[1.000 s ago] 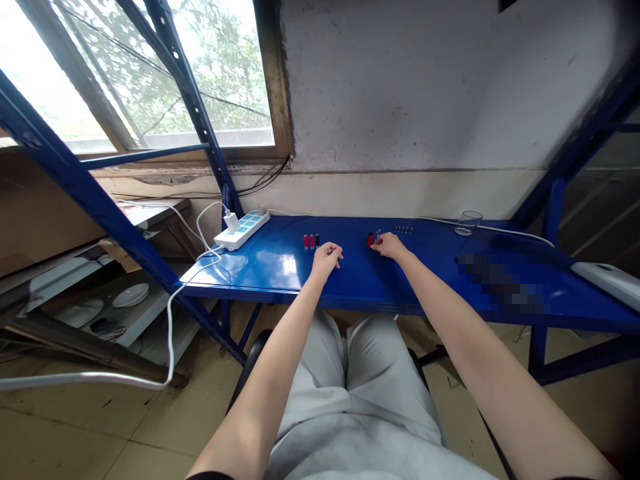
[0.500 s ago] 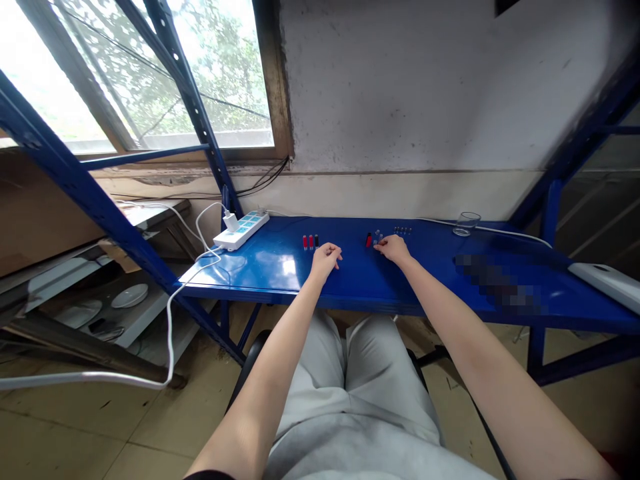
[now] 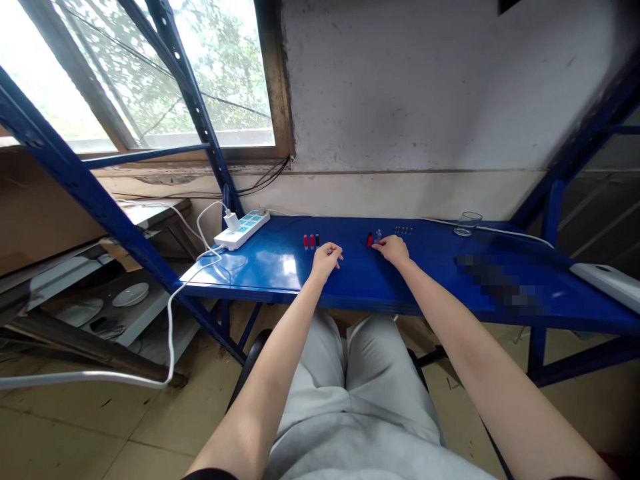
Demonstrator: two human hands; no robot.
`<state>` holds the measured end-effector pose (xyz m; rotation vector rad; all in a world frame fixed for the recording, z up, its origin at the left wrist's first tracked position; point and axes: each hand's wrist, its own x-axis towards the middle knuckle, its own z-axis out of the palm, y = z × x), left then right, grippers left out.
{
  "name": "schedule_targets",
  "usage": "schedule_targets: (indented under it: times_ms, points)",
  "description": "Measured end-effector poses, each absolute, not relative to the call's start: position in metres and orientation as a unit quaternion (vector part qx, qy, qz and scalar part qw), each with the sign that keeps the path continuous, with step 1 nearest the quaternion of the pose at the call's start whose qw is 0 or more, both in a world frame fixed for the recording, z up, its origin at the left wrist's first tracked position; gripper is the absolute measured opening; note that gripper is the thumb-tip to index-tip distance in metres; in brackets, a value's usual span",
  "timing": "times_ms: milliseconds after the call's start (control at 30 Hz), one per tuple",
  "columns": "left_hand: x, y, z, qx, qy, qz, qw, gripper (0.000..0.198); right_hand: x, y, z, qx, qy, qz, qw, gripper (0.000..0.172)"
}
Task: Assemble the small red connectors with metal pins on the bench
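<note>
My left hand (image 3: 327, 260) rests low over the blue table (image 3: 270, 267), its fingers loosely bent and apart, holding nothing I can see. Just beyond it stand two small red tubes (image 3: 309, 242) and a small black tube (image 3: 317, 242) in a row. My right hand (image 3: 394, 251) has its thumb and fingers pinched together at the table top; whatever is between the fingertips is too small to make out. Small clear pieces (image 3: 379, 235) stand right beyond those fingertips. Immediately left of them is a red tube with a black part (image 3: 369, 239).
Several tiny pieces (image 3: 403, 231) form a row behind my right hand. A clear glass (image 3: 467, 225) is at the back right, near a blurred dark item (image 3: 500, 283). A white power strip (image 3: 243, 230) with cables lies at the left end.
My right hand has shifted slightly left, toward the red tube. The small clear pieces now sit closer together. My left hand stays in place.
</note>
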<state>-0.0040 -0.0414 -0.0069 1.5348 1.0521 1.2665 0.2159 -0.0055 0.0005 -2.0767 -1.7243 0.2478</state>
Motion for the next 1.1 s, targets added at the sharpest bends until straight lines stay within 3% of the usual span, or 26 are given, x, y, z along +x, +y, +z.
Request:
schedule_targets:
  times_ms: [233, 400, 633, 767, 867, 967, 1100]
  points:
    - [-0.006, -0.045, -0.003, 0.58, 0.449, 0.569, 0.372, 0.013, 0.218, -0.003, 0.006, -0.743, -0.633, 0.096, 0.195, 0.028]
    - [-0.013, -0.041, -0.001, 0.452, 0.48, 0.679, 0.324, 0.015, 0.224, -0.003, 0.018, -0.734, -0.625, 0.201, 0.174, 0.029]
    - [-0.034, -0.036, 0.007, 0.392, 0.509, 0.708, 0.294, 0.019, 0.224, -0.026, 0.037, -0.721, -0.625, 0.189, 0.23, 0.027]
    - [-0.041, -0.044, 0.008, 0.518, 0.527, 0.639, 0.213, 0.025, 0.195, -0.038, 0.032, -0.672, -0.65, 0.142, 0.326, 0.026]
    - [-0.037, -0.051, 0.004, 0.64, 0.558, 0.509, 0.144, 0.046, 0.17, -0.046, 0.019, -0.619, -0.677, 0.063, 0.393, 0.029]
    - [-0.031, -0.053, -0.001, 0.703, 0.589, 0.386, 0.105, 0.062, 0.155, -0.053, 0.006, -0.565, -0.72, 0.047, 0.402, 0.033]
    - [-0.025, -0.047, -0.001, 0.717, 0.618, 0.316, 0.064, 0.064, 0.153, -0.061, -0.001, -0.533, -0.74, 0.057, 0.406, 0.034]
